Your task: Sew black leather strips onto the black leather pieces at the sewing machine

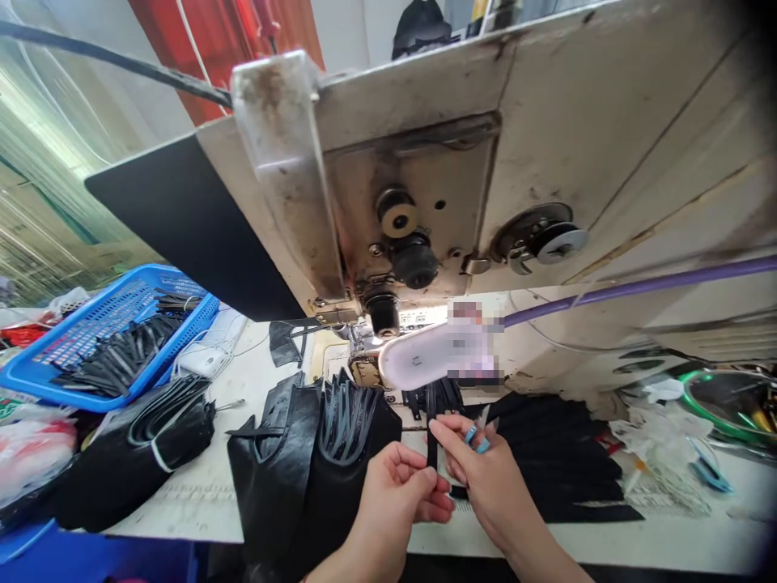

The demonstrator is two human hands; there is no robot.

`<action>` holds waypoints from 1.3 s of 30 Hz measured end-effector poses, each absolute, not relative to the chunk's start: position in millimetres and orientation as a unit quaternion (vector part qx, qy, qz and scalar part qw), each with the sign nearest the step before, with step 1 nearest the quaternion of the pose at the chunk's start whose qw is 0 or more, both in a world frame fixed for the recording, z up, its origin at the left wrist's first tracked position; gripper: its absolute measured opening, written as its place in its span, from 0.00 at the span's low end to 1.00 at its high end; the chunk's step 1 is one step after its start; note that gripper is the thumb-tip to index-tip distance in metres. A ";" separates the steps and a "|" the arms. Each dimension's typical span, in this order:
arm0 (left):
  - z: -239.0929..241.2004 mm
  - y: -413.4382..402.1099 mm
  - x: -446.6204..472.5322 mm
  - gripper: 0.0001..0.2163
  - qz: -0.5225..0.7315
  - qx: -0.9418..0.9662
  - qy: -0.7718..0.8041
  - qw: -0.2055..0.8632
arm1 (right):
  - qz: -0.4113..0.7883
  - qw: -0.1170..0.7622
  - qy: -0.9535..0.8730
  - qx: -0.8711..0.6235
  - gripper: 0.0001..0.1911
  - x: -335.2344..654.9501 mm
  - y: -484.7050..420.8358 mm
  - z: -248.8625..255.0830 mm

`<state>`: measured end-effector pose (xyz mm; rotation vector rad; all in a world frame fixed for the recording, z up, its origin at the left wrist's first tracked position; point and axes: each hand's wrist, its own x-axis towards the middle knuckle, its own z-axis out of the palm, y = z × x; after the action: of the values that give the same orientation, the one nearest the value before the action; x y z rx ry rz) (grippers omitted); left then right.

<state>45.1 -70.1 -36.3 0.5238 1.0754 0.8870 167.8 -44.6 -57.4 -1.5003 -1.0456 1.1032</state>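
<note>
A narrow black strip runs from below the sewing machine's lamp toward me. My left hand pinches its near end between thumb and fingers. A little higher, my right hand has its fingertips closed on the strip's right side. Small blue-handled snips appear tucked among the right hand's fingers, with pale blade tips pointing up. Left of my hands lie black leather-like pieces with a bundle of looped black strips. To the right, black fabric pieces are fanned out.
The sewing machine head hangs close overhead, with a white lamp under it. At left stand a blue basket of black strips and a tied black bundle. A green-rimmed bowl and a blue tool are at right.
</note>
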 end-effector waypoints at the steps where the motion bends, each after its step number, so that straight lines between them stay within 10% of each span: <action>1: -38.2 -70.1 45.0 0.20 0.400 0.237 0.485 0.740 | 0.412 0.476 -0.451 -0.633 0.20 170.1 -42.0 -57.4; 8: -51.8 -74.4 46.4 0.31 0.387 0.249 0.472 0.752 | 0.094 0.384 -0.613 -0.684 0.15 198.7 -17.7 -56.9; 17: -35.9 -79.9 29.0 0.26 0.352 0.303 0.445 0.766 | -0.019 0.220 -0.709 -0.670 0.11 192.2 49.0 -57.7; 25: -11.1 -73.8 -73.3 0.11 0.396 0.465 0.589 0.529 | 0.020 0.225 -0.769 -0.598 0.16 175.8 5.0 -57.4; 31: -20.8 -65.3 -135.7 0.06 0.393 0.531 0.703 0.263 | 0.271 0.316 -0.810 -0.412 0.18 126.8 -17.0 -52.7; 39: -27.5 -70.2 -128.2 0.10 0.266 0.622 0.718 0.162 | 0.321 0.308 -0.771 -0.456 0.15 56.7 1.3 -46.3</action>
<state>-128.2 -70.2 -27.5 1.7754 2.0510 0.7602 56.7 1.3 -46.3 -1.2048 -2.0391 0.8475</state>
